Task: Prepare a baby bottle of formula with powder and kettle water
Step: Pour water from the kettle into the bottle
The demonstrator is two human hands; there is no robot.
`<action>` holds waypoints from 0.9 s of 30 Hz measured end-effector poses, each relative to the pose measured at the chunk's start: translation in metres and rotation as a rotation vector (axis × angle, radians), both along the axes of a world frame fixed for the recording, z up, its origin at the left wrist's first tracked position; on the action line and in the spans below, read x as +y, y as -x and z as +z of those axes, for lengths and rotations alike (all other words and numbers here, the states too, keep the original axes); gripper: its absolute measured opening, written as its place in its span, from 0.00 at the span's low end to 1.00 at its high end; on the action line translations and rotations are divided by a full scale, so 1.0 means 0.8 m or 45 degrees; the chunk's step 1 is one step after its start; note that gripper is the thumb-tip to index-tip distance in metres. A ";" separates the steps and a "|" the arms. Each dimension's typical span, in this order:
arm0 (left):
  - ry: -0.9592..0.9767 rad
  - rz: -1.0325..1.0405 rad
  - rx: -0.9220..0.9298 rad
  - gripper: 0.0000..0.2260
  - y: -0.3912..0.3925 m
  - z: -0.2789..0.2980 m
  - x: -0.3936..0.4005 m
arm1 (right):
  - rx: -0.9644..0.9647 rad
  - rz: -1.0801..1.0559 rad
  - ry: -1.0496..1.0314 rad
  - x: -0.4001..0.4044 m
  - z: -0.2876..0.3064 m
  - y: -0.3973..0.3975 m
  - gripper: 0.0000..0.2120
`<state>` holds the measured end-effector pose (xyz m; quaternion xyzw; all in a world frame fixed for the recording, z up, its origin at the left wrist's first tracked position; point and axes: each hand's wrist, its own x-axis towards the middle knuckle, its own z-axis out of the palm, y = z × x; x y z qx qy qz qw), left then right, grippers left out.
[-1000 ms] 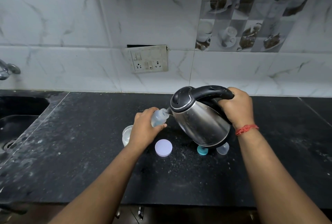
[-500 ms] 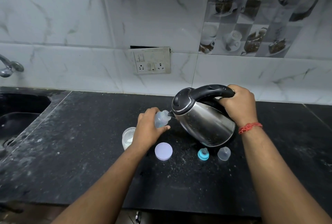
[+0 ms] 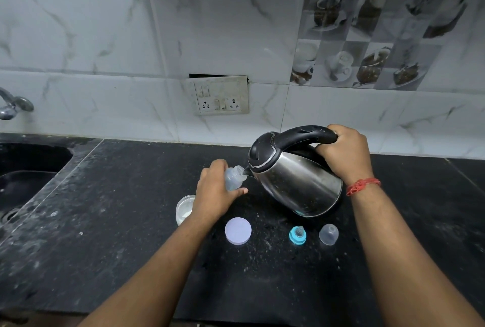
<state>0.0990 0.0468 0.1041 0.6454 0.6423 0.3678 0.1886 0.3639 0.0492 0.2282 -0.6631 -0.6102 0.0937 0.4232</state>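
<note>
Since a second ago the kettle [image 3: 296, 177] has been lifted a little higher above the table [image 3: 118, 221], so the teal bottle nipple [image 3: 297, 234] and the clear cap [image 3: 328, 233] that its belly partly hid now show in full in front of it. The right hand [image 3: 343, 153] grips the black handle at its rear end, fingers curled round it, with a red thread band [image 3: 362, 186] on the wrist. The steel kettle is tilted to the left, its spout meeting the open mouth of the baby bottle [image 3: 234, 177]; whether water is running cannot be told. The left hand [image 3: 215, 192] holds the small clear bottle, fingers and thumb wrapped round its body, tipping the neck toward the spout above the table. Just left of that hand, partly behind the wrist, stands an open jar [image 3: 184, 208] with white powder inside. Its pale lilac lid [image 3: 238, 230] lies flat on the table in front of the left hand, apart from the jar. The nipple and cap stand side by side, near each other but not touching. On the wall behind is a switch and socket plate [image 3: 221, 95]; at far left are a dark sink [image 3: 29, 169] and a tap [image 3: 13, 106].
</note>
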 end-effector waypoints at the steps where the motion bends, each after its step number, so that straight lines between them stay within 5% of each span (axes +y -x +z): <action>1: 0.006 -0.002 -0.004 0.28 0.000 0.000 0.002 | 0.001 0.002 0.003 0.001 0.000 0.000 0.08; 23: -0.053 -0.199 0.011 0.17 0.002 -0.016 0.023 | -0.080 0.032 0.028 0.021 0.007 0.000 0.07; 27: 0.004 -0.175 -0.016 0.22 0.001 -0.015 0.024 | -0.075 0.031 0.028 0.023 0.007 0.000 0.06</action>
